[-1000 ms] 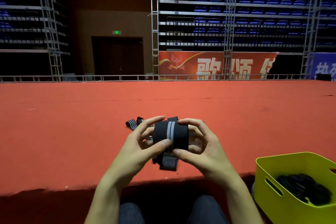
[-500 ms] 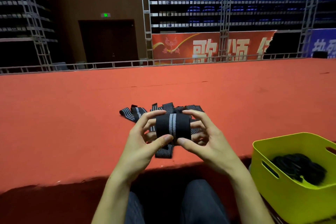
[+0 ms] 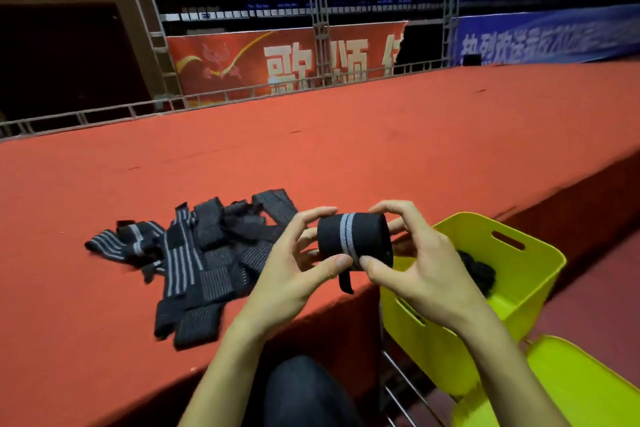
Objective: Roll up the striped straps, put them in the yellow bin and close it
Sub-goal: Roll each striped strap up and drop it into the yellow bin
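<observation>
The left hand (image 3: 294, 274) and right hand (image 3: 419, 267) pinch one rolled strap (image 3: 353, 241) between curled fingers, just beside the yellow bin (image 3: 512, 274). Its loose tail hangs below, so easing the grip could let it unwind. One heap of unrolled straps (image 3: 201, 253) lies left of the hands on the tabletop (image 3: 346, 156); I cannot count them. One lid (image 3: 581, 388) waits below the right hand.

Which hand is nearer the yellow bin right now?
Right. The right hand, gripping the rolled strap, is in front of the yellow bin's near rim; the left hand grips the roll's other end, over the red stage edge.
</observation>
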Available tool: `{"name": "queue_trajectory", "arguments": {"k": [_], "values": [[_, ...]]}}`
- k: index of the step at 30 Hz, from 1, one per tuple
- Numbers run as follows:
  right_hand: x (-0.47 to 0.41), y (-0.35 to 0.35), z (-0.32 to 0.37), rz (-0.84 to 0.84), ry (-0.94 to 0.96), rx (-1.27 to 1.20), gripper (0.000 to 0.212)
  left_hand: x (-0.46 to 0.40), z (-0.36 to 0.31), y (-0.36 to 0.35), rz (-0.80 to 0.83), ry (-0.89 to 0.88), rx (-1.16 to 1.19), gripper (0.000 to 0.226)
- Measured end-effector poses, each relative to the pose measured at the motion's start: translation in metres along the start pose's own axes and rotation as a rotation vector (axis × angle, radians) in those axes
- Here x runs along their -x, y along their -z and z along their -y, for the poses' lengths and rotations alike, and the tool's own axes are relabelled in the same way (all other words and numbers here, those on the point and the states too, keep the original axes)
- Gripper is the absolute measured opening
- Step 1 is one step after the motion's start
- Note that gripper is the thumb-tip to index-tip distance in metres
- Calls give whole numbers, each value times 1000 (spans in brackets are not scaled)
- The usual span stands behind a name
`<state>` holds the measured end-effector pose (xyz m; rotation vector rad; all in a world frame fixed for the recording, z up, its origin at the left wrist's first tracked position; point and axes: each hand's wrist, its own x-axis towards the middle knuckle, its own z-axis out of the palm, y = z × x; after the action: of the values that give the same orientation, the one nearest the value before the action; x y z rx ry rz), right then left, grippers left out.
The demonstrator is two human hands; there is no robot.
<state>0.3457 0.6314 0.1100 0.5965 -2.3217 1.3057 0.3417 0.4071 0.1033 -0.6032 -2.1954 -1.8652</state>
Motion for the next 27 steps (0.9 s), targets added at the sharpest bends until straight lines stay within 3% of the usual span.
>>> {"name": "queue_trajectory", "arguments": {"k": [10, 14, 18, 22, 27], "values": [[-30, 81, -107, 92, -256, 414, 61, -104, 85, -96, 212, -21, -210, 50], [-31, 85, -149, 256, -349, 552, 63, -107, 130, -107, 173, -44, -341, 41], [-27, 71, -168, 400, -366, 654, 63, -98, 161, -116, 17, -32, -263, 24], [-33, 32, -171, 526, -306, 694, 64, -90, 172, -120, -89, -31, -205, 29], [-44, -3, -184, 600, -251, 727, 63, -79, 174, -114, -105, -41, -216, 35]]}}
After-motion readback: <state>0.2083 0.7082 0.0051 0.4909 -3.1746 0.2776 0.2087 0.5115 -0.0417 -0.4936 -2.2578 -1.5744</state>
